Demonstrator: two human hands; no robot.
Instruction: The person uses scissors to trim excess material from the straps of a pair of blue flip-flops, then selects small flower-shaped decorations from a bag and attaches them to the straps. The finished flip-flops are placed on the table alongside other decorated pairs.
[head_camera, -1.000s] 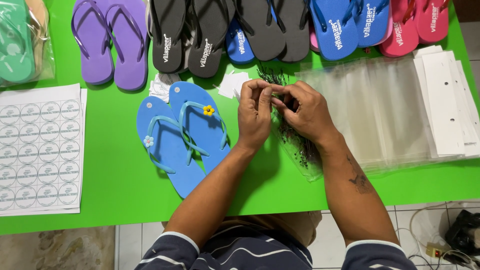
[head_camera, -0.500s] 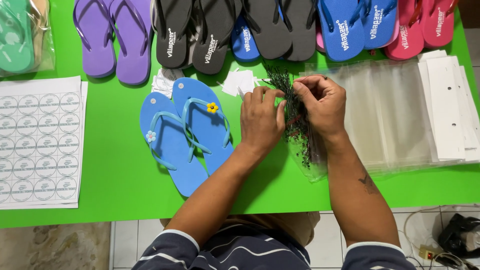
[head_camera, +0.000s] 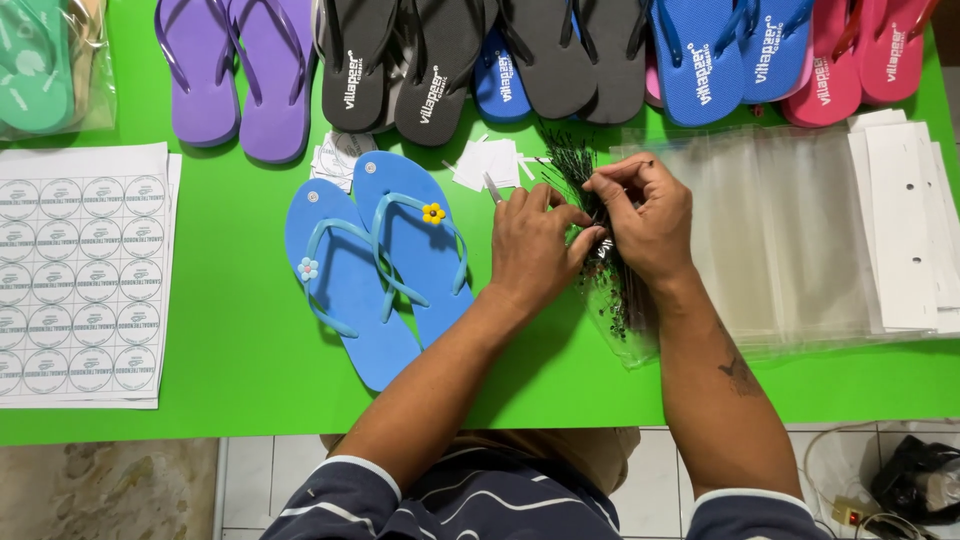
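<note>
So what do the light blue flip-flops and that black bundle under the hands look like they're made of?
The light blue flip-flops look like matte foam rubber: flat, dull soles with no glare, with smoother, probably plastic straps. The black bundle between the left hand and right hand looks like thin glossy plastic strands, probably tag fasteners; too fine to be sure.
</note>
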